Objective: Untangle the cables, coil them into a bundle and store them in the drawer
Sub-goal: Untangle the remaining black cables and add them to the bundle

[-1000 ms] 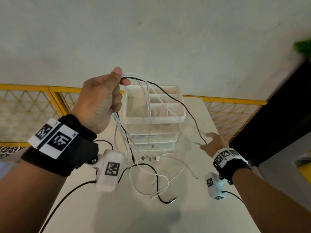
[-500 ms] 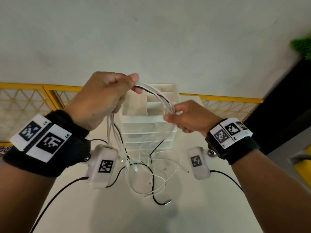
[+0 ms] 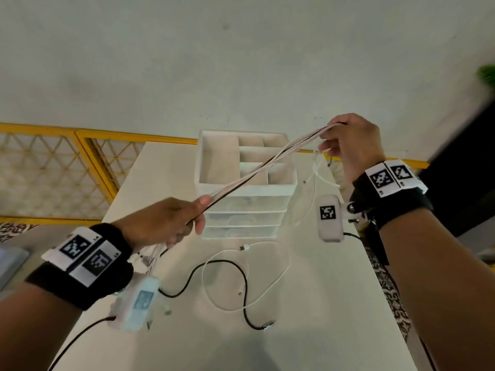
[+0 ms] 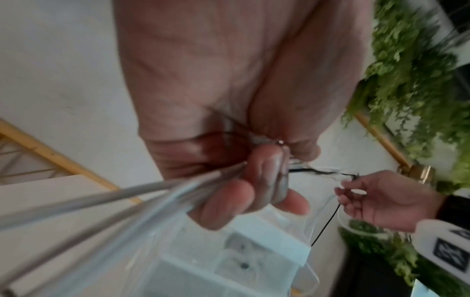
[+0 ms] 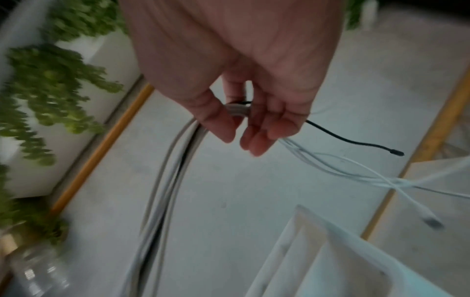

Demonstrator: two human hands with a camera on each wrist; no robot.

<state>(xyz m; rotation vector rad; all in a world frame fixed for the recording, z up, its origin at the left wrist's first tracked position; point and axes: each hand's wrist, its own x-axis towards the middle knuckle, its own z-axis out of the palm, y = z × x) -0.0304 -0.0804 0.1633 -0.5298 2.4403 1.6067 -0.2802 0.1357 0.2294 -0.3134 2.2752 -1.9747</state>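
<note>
My left hand (image 3: 163, 223) is low and near me, thumb and fingers clamped round the cables (image 3: 257, 174); my right hand (image 3: 351, 143) is raised and further out, pinching the same bunch near its other end. Between them the strands — several white, one black — run nearly straight in a taut line, rising from lower left to upper right and passing over the front corner of the organizer (image 3: 246, 183). That line is what the coiling turns on: the long axis lies across me on a diagonal, so I judge the right hand has to carry its end back towards the left to lay a loop.

In the right wrist view short tails, a black tip among them, hang loose past the fingers (image 5: 257, 138). From the left hand the rest falls to the table (image 3: 321, 290), where white and black loops lie crossed over one another with their plugs showing — not yet sorted, by my reckoning.

The organizer stands on the table beyond the loops, its open tray on top and three clear drawers (image 3: 246, 218) below, all apparently closed. Both hands are busy, so one must let go to pull a drawer. The slack could snag on the organizer's corner.
</note>
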